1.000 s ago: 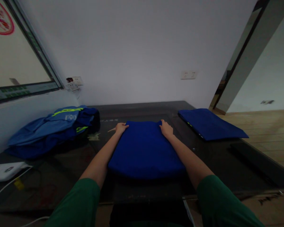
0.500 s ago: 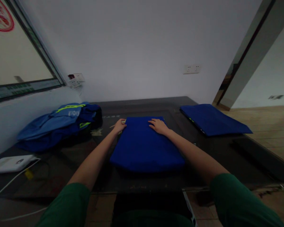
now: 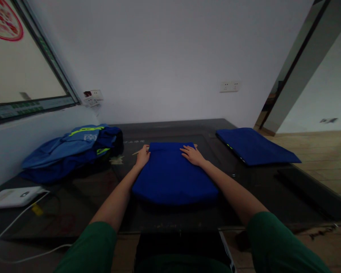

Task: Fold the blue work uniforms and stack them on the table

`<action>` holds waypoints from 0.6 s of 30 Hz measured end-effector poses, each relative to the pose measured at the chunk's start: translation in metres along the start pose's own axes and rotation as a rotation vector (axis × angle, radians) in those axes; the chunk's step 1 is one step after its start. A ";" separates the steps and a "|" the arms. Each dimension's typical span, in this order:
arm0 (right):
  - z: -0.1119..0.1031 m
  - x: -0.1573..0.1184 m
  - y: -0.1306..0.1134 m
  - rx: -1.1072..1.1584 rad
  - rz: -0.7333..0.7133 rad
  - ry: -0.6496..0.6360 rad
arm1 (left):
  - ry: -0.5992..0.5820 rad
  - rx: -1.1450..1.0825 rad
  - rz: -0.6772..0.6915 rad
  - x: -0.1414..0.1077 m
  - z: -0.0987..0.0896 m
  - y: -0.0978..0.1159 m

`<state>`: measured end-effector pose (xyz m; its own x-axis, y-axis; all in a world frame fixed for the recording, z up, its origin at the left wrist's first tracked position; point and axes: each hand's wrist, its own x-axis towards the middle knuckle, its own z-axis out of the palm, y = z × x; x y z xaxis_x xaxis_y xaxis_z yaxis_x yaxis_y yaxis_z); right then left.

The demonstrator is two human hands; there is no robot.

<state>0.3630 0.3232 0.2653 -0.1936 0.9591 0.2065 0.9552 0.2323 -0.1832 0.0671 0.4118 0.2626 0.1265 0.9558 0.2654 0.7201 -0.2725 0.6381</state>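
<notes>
A folded blue cloth (image 3: 173, 178) lies flat on the dark table (image 3: 170, 223) in front of me. At its far left corner, my left hand (image 3: 143, 154) has its fingers closed at the edge; a thin pale stick-like thing shows beside them. My right hand (image 3: 192, 154) rests palm down near the far right corner, with its fingers spread on the cloth.
To the right lies another folded blue cloth (image 3: 255, 146), with a long black object (image 3: 312, 191) nearer me. A crumpled blue garment (image 3: 71, 151) sits at the left. Nearer me is a white device (image 3: 14, 197) with a cable. A wall stands behind.
My left hand has shifted slightly at the cloth's corner, and my right hand has slid a little on its top. The far edge looks slightly changed. The view has tilted slightly.
</notes>
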 end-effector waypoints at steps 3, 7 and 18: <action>-0.011 -0.009 -0.001 0.105 0.029 0.145 | 0.021 0.047 0.021 -0.003 -0.006 0.004; -0.036 -0.051 0.007 0.382 0.133 0.359 | -0.074 -0.050 -0.137 -0.026 -0.030 0.001; -0.071 -0.230 -0.036 1.037 0.307 -0.046 | -0.471 -0.697 -0.061 -0.207 -0.108 0.026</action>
<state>0.3891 0.0824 0.2925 -0.0068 0.9998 -0.0190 0.3142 -0.0159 -0.9492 -0.0136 0.1954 0.3021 0.4835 0.8752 -0.0146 0.1681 -0.0765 0.9828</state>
